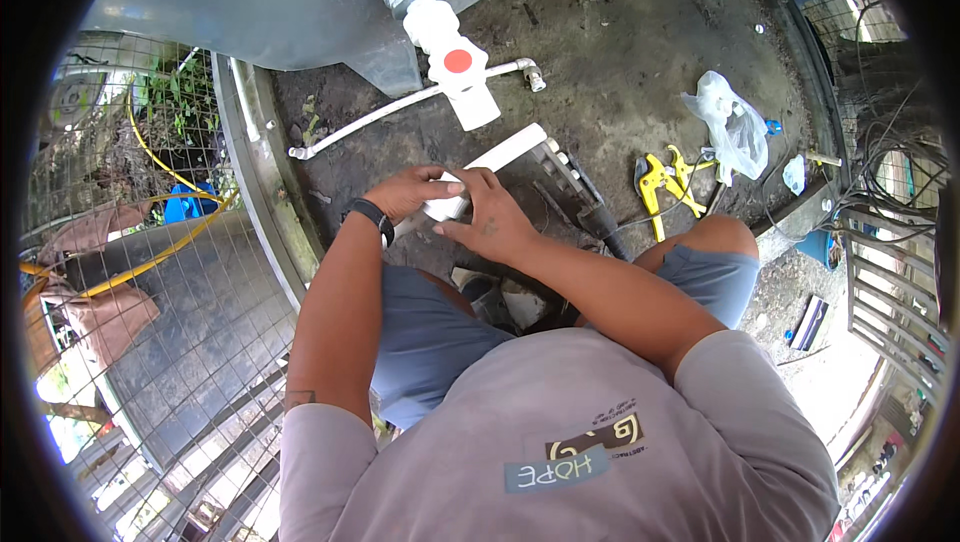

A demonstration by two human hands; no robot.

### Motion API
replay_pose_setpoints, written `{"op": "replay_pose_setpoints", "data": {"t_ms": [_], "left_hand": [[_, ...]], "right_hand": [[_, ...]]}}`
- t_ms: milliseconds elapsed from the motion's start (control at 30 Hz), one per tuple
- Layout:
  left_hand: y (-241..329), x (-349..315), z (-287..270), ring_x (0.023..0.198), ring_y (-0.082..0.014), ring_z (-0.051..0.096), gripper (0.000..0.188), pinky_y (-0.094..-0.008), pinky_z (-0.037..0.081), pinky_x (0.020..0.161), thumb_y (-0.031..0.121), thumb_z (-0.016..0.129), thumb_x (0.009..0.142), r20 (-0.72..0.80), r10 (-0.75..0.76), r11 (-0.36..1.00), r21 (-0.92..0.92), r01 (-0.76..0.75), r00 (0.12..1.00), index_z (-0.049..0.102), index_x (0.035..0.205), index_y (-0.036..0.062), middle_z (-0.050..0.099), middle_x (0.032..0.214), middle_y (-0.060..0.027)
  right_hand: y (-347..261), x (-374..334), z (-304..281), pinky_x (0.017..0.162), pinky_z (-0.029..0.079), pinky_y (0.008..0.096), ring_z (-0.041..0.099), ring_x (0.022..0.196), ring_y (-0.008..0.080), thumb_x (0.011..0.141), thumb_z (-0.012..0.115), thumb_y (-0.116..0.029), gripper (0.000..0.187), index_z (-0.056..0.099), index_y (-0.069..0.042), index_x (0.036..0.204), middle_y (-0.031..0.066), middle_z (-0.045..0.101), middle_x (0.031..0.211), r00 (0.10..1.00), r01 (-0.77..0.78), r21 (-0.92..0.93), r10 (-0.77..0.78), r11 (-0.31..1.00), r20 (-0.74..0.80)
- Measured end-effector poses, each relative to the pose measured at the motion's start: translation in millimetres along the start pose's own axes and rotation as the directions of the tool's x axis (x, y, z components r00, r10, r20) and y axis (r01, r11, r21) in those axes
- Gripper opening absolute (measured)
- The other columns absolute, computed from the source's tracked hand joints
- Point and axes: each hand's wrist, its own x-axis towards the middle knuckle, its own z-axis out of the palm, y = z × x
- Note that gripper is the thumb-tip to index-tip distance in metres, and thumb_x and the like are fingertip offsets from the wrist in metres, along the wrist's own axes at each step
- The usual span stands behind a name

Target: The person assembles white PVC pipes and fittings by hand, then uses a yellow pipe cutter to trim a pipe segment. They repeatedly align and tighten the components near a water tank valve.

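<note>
Both my hands meet in front of my knees at a short white PVC pipe fitting (447, 209). My left hand (408, 194) is closed on its left side, with fingers pressed along the top. Curled around the right side is my right hand (492, 217), thumb below and fingers above. They cover much of the fitting. Just beyond them lies a length of white PVC pipe (512, 146), close to my right fingers. Farther off, a white PVC valve (456, 64) with a red round cap hangs from the outlet of a large grey metal tank (290, 2).
A thin white pipe with elbows (370, 120) crosses below the valve. To the right are a black long-handled tool (585, 204), a yellow pipe cutter (660, 182) and a clear plastic bag (732, 127). Wire mesh fencing (200, 312) stands at left; cables (900, 157) hang at right.
</note>
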Motion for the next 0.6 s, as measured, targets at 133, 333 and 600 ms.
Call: {"op": "replay_pose_setpoints", "data": {"t_ms": [133, 333, 600], "left_hand": [[-5.9, 4.5, -2.3, 0.118, -0.0208, 0.057, 0.071, -0.0347, 0.043, 0.102, 0.056, 0.065, 0.093, -0.154, -0.028, 0.999, -0.031, 0.024, 0.988, 0.059, 0.135, -0.0017, 0.064, 0.129, -0.0124], [-6.2, 19.4, -14.6, 0.093, -0.0228, 0.059, 0.058, -0.0381, 0.046, 0.085, 0.06, 0.069, 0.085, -0.289, 0.102, 0.972, 0.235, -0.033, 0.952, 0.065, 0.088, 0.0031, 0.066, 0.097, -0.0138], [-9.8, 12.2, -2.4, 0.075, -0.0175, 0.065, 0.046, -0.0354, 0.05, 0.069, 0.035, 0.078, 0.085, -0.315, 0.149, 0.895, 0.447, 0.008, 0.937, 0.064, 0.11, -0.0002, 0.07, 0.092, -0.0127]], "right_hand": [[16.7, 9.1, 10.5, 0.097, 0.05, 0.0437, 0.061, 0.112, 0.0393, 0.079, 0.08, -0.033, 0.084, 0.038, 0.005, 0.142, 0.0267, 0.055, 0.126, 0.992, 0.015, 0.091, -0.004, 0.996, -0.123], [37.4, 35.9, -62.3, 0.077, 0.058, 0.0382, 0.07, 0.098, 0.0274, 0.089, 0.068, -0.028, 0.066, 0.042, -0.004, 0.145, 0.015, 0.068, 0.115, 0.943, -0.329, 0.761, 0.235, 0.56, 0.235], [30.9, 36.7, -177.5, 0.069, 0.053, 0.0359, 0.067, 0.096, 0.0249, 0.082, 0.077, -0.027, 0.071, 0.045, -0.011, 0.143, 0.0098, 0.063, 0.123, 0.922, -0.294, 0.824, 0.371, 0.485, 0.111]]}}
